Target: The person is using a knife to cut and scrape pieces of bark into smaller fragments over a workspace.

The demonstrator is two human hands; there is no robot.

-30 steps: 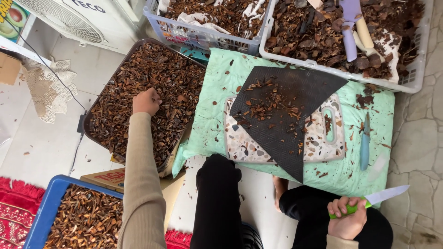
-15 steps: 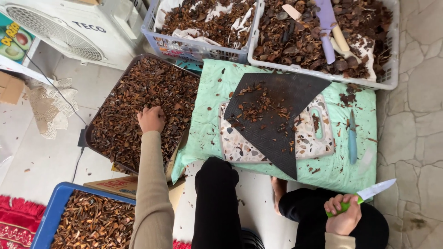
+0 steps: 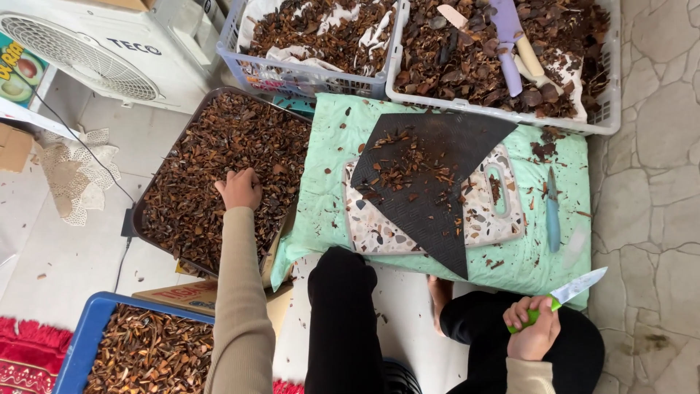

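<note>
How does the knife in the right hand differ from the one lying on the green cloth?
The held knife has a green handle and sits in the right hand above the lap, blade angled up. The loose knife has a light-blue handle and lies flat on the green cloth, untouched. Both are small, with short blades.

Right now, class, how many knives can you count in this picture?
2. A green-handled knife is held in the right hand over the lap; a blue-handled knife lies on the pale green cloth. Others may be hidden among the white basket's utensils.

Left hand (image 3: 240, 188) reaches forward, fingers curled; right hand (image 3: 534, 332) fisted near lap.
</note>
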